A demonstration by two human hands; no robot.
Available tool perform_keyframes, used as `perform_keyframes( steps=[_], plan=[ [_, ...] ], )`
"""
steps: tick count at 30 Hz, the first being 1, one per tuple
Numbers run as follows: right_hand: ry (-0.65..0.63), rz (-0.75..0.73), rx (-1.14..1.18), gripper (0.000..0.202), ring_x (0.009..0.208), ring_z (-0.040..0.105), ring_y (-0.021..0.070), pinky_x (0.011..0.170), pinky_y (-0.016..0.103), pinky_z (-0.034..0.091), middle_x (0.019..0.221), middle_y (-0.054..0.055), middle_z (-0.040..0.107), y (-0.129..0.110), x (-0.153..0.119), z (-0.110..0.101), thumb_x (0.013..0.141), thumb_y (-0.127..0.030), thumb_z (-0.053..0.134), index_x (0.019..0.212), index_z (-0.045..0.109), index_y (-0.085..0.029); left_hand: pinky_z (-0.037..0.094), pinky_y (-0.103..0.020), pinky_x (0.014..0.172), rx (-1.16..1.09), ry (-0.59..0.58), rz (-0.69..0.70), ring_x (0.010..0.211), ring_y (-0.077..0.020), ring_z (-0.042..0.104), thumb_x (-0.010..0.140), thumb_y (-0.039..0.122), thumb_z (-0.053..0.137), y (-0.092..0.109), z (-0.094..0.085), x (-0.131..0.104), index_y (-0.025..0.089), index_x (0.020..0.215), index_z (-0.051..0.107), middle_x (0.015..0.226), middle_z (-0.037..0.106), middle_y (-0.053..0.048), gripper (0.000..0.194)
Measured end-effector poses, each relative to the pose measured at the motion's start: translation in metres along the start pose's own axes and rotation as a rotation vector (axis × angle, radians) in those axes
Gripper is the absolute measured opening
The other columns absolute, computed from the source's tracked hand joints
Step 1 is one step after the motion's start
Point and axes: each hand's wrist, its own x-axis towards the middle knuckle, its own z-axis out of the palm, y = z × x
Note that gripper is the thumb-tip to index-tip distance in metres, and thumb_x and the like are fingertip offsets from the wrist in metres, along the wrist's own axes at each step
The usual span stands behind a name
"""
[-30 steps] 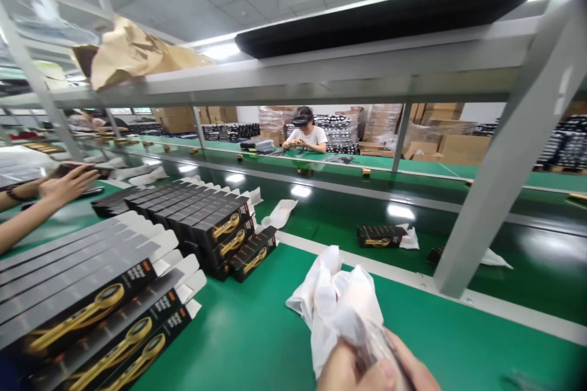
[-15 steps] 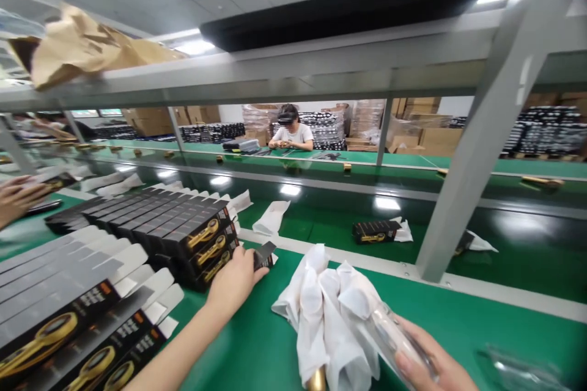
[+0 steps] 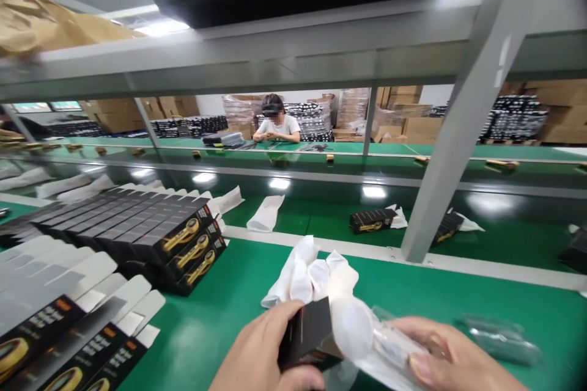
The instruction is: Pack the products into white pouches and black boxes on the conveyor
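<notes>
My left hand (image 3: pixel 263 351) is wrapped round a small black box (image 3: pixel 309 333) at the bottom centre. My right hand (image 3: pixel 443 351) grips a clear plastic-wrapped item (image 3: pixel 397 348), whose white-covered round end touches or nearly touches the box's right end. Just behind both hands, several white-wrapped pieces (image 3: pixel 298 275) lie bunched on the green table. To the left stand stacked black boxes (image 3: pixel 177 238) with gold pictures on their ends, and nearer me more black boxes (image 3: pixel 87 342) with white flaps raised.
A clear plastic package (image 3: pixel 502 336) lies at the right. Beyond the table's pale edge (image 3: pixel 367 256), a belt carries a black box (image 3: pixel 371 220) and a white sleeve (image 3: pixel 266 214). A slanted grey post (image 3: pixel 458 128) rises right of centre; a person (image 3: pixel 276 122) sits opposite.
My left hand has come from the stacked boxes to the bottom centre with a black box. My right hand's wrapped item now meets that box. The view has shifted right.
</notes>
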Motion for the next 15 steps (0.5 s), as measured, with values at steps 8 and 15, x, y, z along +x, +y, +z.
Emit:
perform_keyframes(
  steps=[8, 15],
  plan=[
    [-0.109, 0.277, -0.062, 0.051, 0.051, 0.036, 0.0043, 0.039, 0.015, 0.023, 0.082, 0.0, 0.057, -0.004, -0.033, -0.017, 0.065, -0.05, 0.073, 0.107, 0.066, -0.021, 0.05, -0.026, 0.079, 0.101, 0.009, 0.276, 0.083, -0.0209, 0.067, 0.063, 0.039, 0.078, 0.02, 0.01, -0.012, 0.027, 0.114, 0.043, 0.096, 0.07, -0.001, 0.063],
    [-0.143, 0.263, -0.077, 0.048, 0.047, 0.035, 0.003, 0.039, 0.015, 0.022, 0.068, -0.005, 0.052, -0.009, -0.037, -0.024, 0.069, -0.048, 0.073, 0.108, 0.066, -0.022, 0.049, -0.027, 0.083, 0.079, -0.036, 0.296, 0.086, -0.0202, 0.066, 0.076, 0.053, 0.062, 0.019, 0.017, -0.015, 0.025, 0.118, 0.045, 0.099, 0.069, -0.003, 0.053]
  ],
)
